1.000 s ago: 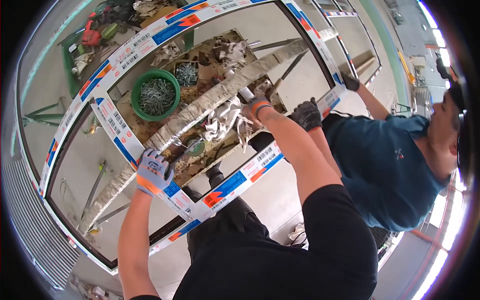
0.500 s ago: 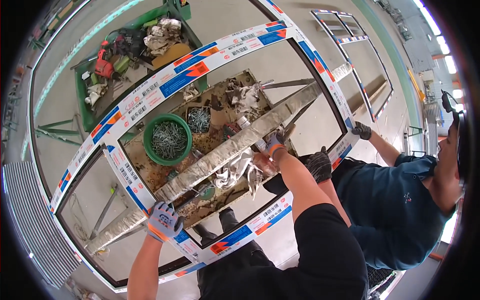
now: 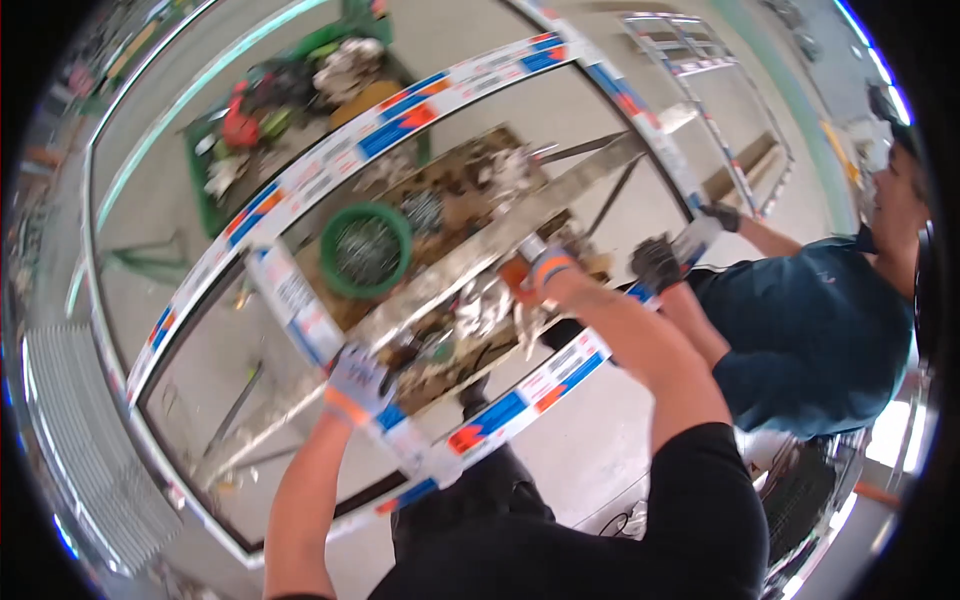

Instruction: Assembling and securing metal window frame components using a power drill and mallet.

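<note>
My left hand (image 3: 362,385), in a grey and orange glove, is wrapped around the cross rail (image 3: 295,300) of a large frame (image 3: 400,125) covered in white, blue and orange film. My right hand (image 3: 548,262) reaches through the frame's opening, beside a padded support bar (image 3: 430,278) and an orange-brown object (image 3: 515,278). Blur hides its fingers and whatever they may hold. Under the frame, a dirty tray table (image 3: 455,185) carries a green bowl (image 3: 328,265) of screws, a smaller heap of screws (image 3: 422,212) and crumpled white cloth (image 3: 482,305).
At right a co-worker in dark teal has one dark-gloved hand (image 3: 657,263) and another (image 3: 722,216) at the frame's right end. A green bin (image 3: 205,195) of tools and scraps stands at far left. Another frame (image 3: 700,65) is at the back right, corrugated sheets (image 3: 85,430) at left.
The whole view has shifted and blurred, so the frame and bowl appear farther right and higher. My left hand stays on the cross rail. My right hand remains by the support bar.
</note>
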A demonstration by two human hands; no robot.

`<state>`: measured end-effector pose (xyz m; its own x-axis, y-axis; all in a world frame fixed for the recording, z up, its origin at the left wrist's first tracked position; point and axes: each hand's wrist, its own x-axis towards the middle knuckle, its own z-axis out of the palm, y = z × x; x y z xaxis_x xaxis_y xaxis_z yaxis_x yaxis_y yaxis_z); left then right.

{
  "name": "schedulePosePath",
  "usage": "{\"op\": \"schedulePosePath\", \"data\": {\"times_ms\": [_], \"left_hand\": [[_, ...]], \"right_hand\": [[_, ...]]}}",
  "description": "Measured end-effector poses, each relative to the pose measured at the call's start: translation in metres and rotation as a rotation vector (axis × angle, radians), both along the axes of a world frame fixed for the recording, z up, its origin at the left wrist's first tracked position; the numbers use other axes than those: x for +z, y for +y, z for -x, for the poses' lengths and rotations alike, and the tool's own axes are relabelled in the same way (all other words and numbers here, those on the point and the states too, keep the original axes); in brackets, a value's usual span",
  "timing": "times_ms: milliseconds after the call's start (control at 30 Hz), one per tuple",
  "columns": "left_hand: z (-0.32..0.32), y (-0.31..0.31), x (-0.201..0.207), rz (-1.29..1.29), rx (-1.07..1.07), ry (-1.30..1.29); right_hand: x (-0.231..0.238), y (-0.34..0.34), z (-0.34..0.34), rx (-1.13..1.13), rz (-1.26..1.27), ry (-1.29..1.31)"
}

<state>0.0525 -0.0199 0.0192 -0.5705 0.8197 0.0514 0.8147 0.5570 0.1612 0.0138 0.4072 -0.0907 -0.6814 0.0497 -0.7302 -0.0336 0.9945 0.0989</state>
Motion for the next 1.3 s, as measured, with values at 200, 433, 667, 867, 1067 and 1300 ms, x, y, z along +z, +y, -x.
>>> {"op": "schedulePosePath", "data": {"times_ms": [200, 433, 667, 867, 1067, 1300], "left_hand": [[0.010, 0.021, -0.008, -0.089, -0.072, -0.057], [0.007, 0.015, -0.034, 0.145, -0.077, -0.018], [0.006, 0.029, 0.010, 0.312, -0.234, -0.217], [0.022, 0.022, 0.014, 0.354, -0.141, -0.263], [0.018, 0.033, 0.005, 0.352, -0.169, -0.158], [0.015, 0.031, 0.000, 0.344, -0.173, -0.169]], "right_hand": [[0.179, -0.025, -0.096, 0.091, -0.256, 0.206], [0.217, -0.178, -0.296, -0.654, 0.261, 0.950], [0.150, -0.299, -0.414, -1.294, 0.463, 0.680], [0.168, -0.311, -0.384, -1.312, 0.478, 0.790], [0.210, -0.324, -0.365, -1.349, 0.616, 0.917], [0.190, -0.339, -0.362, -0.990, 0.457, 0.864]]}}
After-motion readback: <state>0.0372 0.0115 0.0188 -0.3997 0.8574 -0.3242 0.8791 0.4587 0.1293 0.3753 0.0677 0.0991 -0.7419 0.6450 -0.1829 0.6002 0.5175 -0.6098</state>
